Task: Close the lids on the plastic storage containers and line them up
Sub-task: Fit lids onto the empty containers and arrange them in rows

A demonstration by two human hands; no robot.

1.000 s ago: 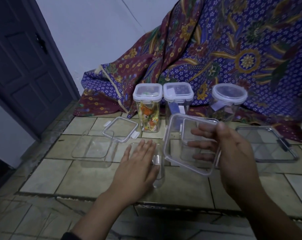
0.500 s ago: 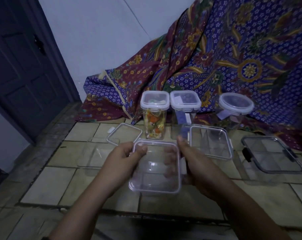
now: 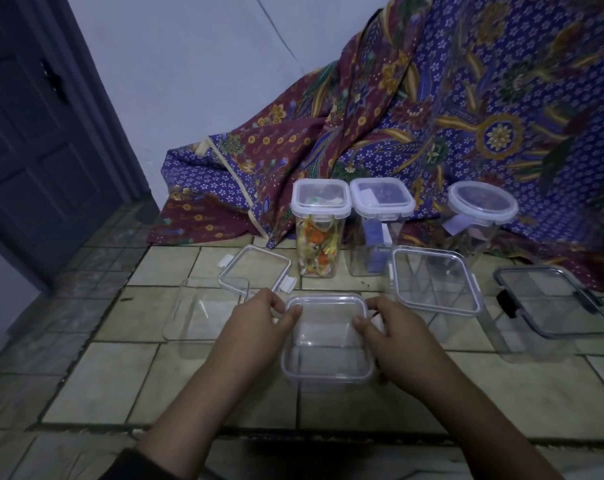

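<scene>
Clear lid (image 3: 328,337) lies flat, roughly square.

We find the widest free room on the bare floor (image 3: 120,393) on the near side, left and right of the forearms. The left hand (image 3: 255,327) and right hand (image 3: 394,337) grip the far corners of the centre box (image 3: 328,344) and block both its sides. Further left, the open tub (image 3: 203,310) and the loose lid (image 3: 255,273) at its far corner close the way. Behind, the candy jar (image 3: 319,233) and blue jar (image 3: 380,223) stand just beside each other, with only a slit between. The clear box (image 3: 435,282) and dark-rimmed box (image 3: 557,303) leave a narrow lane. The cloth (image 3: 432,133) closes the rear.
</scene>
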